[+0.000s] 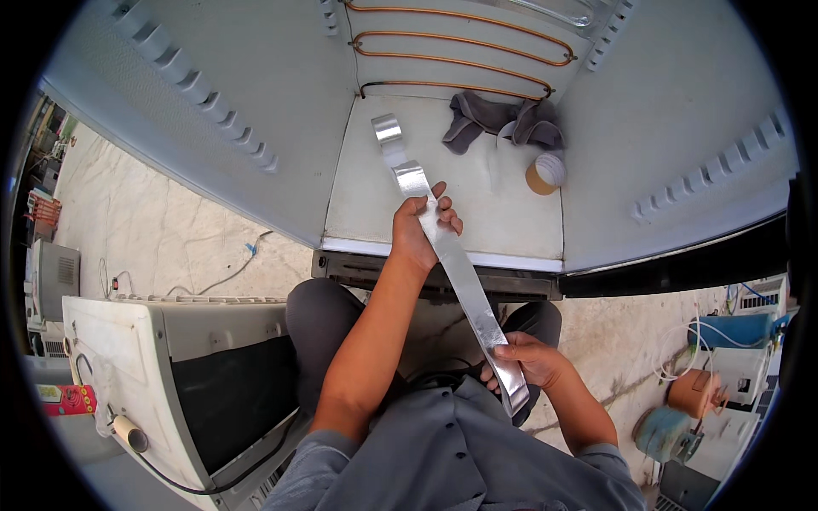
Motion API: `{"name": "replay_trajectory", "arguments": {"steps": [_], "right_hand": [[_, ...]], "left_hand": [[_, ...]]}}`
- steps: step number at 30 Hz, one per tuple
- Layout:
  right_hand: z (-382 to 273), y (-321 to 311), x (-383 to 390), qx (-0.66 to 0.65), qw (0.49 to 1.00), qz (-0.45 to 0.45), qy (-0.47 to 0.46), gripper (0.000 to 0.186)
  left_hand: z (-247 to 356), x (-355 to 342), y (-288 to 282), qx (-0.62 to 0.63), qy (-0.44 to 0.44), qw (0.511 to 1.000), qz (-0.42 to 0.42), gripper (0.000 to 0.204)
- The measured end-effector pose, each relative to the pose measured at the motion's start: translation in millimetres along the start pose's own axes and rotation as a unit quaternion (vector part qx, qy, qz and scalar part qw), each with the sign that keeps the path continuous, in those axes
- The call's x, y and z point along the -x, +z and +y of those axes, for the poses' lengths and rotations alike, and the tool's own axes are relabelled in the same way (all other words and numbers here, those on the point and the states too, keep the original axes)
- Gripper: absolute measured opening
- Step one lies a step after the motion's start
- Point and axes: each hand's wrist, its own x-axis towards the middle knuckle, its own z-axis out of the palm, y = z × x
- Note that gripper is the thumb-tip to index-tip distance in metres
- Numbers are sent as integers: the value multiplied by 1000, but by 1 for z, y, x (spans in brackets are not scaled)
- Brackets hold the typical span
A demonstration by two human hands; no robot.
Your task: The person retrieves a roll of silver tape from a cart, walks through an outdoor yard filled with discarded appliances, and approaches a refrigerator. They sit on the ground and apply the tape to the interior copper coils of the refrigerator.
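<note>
A long strip of silver foil tape [464,272] runs slantwise between my two hands. My left hand [424,223] is closed around its upper part, over the front edge of the fridge cabinet. Past that hand the strip's curled far end [386,128] reaches over the white cabinet floor [358,196]. My right hand [530,359] pinches the strip near its lower end, close to my lap, with the thumb on top. The tape's lower tip bends downward just beyond the right fingers.
Copper tubing [460,38] loops across the cabinet's back wall. A dark grey cloth [486,119] and a tape roll [545,174] lie on the cabinet floor. A white appliance [170,341] stands at my left. Motor-like units [669,434] sit at the lower right.
</note>
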Motion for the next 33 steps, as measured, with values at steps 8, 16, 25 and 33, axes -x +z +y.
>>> {"name": "replay_trajectory", "arguments": {"steps": [8,16,25,33], "right_hand": [[54,-7,68,39,991,117,43,35],[59,-1,76,145,978,137,60,38],[30,-1,43,420,845,268,-194,47],[-111,53,-70,280,886,210,-304,51]], "left_hand": [[11,-11,1,-11,-3,999,32,31],[18,-18,14,-139,14,985,99,34],[48,3,55,-341,-27,937,70,36],[58,16,77,-531,31,845,56,43]]}}
